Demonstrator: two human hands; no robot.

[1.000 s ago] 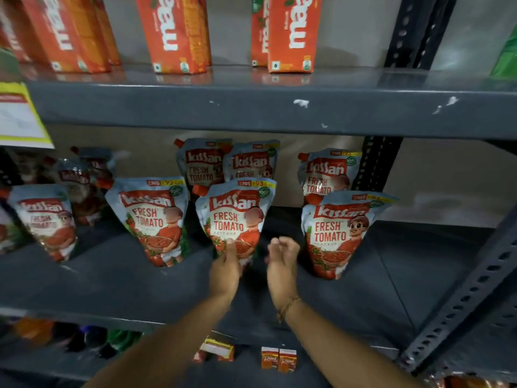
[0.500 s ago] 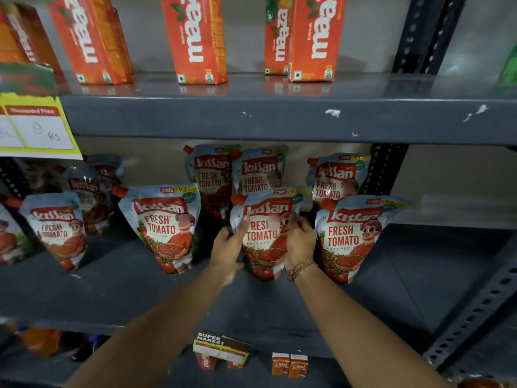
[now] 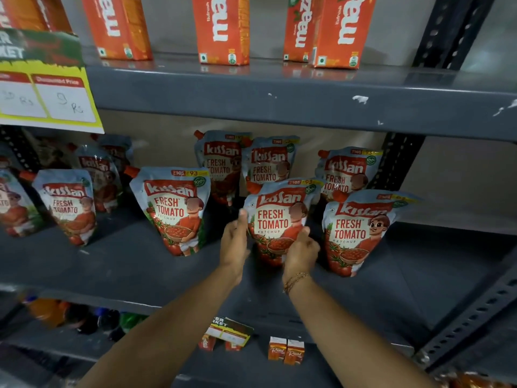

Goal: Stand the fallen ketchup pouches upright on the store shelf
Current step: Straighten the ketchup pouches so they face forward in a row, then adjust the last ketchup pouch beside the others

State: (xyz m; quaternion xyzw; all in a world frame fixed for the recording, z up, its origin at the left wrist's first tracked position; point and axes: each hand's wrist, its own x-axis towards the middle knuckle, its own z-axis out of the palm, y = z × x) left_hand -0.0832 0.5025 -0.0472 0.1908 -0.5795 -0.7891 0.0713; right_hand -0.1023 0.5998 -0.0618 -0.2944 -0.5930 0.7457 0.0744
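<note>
Two hands hold one ketchup pouch [image 3: 279, 219] between them on the grey shelf [image 3: 126, 261]; the left hand [image 3: 234, 245] presses flat on its left edge, fingers [image 3: 242, 217] straight up; the right hand [image 3: 300, 254] curls round its lower right side, thumb on the front; the pouch stands up, leaning back a little; more pouches stand beside and behind it.
</note>
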